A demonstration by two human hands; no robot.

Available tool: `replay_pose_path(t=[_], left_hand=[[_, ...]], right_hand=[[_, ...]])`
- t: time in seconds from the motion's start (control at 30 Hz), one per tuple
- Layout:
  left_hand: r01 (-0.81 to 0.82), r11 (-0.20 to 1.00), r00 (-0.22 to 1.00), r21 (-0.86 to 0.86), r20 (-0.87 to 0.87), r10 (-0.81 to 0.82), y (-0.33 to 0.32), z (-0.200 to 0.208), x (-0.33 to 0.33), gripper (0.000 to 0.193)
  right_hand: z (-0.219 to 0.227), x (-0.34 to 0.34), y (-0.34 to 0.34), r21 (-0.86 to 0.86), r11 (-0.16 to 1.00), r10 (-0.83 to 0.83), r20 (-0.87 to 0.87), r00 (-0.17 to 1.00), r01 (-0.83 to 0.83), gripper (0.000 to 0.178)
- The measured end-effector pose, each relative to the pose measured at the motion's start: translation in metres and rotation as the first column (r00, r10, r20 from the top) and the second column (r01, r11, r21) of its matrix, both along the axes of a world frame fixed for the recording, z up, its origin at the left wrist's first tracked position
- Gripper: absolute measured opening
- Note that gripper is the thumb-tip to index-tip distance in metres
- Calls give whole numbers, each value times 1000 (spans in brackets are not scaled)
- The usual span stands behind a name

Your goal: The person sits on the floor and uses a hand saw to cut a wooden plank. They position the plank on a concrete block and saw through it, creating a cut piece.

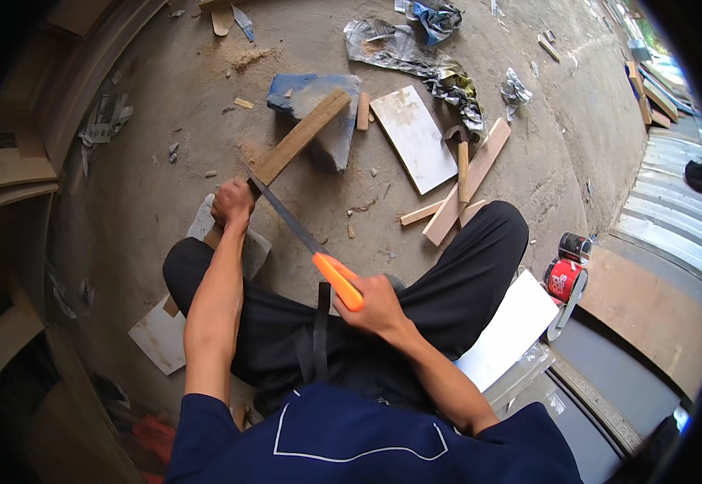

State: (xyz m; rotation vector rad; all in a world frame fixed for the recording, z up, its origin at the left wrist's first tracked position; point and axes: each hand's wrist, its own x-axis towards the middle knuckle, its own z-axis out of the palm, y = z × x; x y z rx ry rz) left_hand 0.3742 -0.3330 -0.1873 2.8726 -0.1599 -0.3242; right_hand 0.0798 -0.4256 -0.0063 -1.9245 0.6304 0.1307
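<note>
My right hand is wrapped round the orange handle of a handsaw. Its dark narrow blade runs up and left, lying across a wooden strip just beyond my left hand. My left hand is closed on the near part of that strip. The strip's far end rests on a blue-stained block. Its near end runs toward a pale block by my left knee, partly hidden by my hand and forearm. How deep the blade sits in the wood cannot be made out.
Right of the blue-stained block lie a white board, a hammer and crossed wooden strips. Crumpled plastic and sawdust litter the floor. Rolls of tape stand beside a white panel at my right.
</note>
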Motion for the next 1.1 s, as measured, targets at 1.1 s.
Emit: replay_pose_path(t=[1.1], left_hand=[[-137, 978, 975, -155, -193, 106, 1, 20, -5, 33]], right_hand=[[-8, 12, -5, -63, 998, 23, -29, 999, -24, 21]])
